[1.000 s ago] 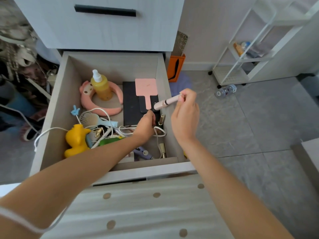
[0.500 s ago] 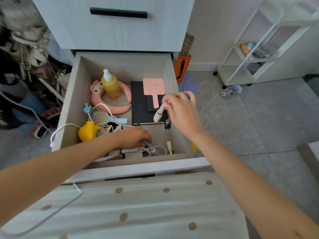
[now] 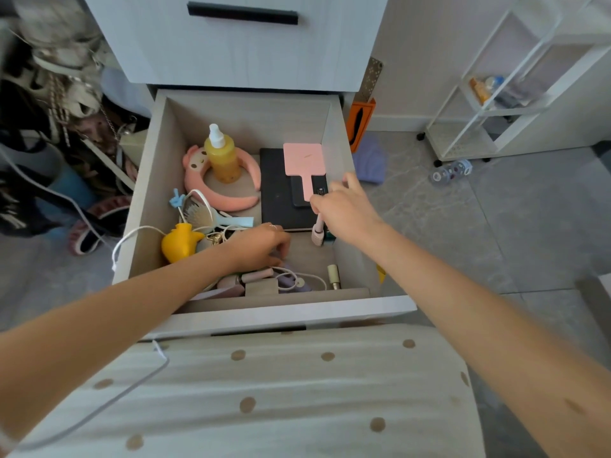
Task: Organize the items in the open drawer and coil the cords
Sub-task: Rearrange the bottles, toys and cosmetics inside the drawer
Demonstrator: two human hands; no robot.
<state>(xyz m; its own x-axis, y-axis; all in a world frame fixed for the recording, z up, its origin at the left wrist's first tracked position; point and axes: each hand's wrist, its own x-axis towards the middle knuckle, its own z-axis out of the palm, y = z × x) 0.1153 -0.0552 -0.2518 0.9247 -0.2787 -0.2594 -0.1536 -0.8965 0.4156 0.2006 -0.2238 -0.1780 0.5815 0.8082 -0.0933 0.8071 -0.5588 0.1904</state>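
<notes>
Room: grey tiled floor around a pale cabinet; the open drawer stands pulled out beneath a closed drawer front with a black handle.
Right hand: reaches in over the drawer's right side, fingers curled around the top of a pink tube.
Pink tube: hangs nearly upright from that hand, pale cap downward, just at the near right corner of the black notebook.
Left hand: low in the middle of the drawer, fingers bent down into the clutter; their tips are hidden, so whether they grasp anything cannot be told.
Cords: a white cord lies in a loose loop by the front wall, over a lilac object, close to the left hand; another white cord runs over the drawer's left wall and hangs outside.
Near right corner: a small gold-capped tube lies apart from the loop.
On the notebook: a pink hand mirror, handle pointing toward the right hand.
Back left: a yellow spray bottle stands upright inside the curve of a pink headband.
Left side: a yellow duck toy beside a hairbrush with a light blue handle.
Foreground: dotted fabric below both forearms.
Far right: a white shelf rack by the wall.
</notes>
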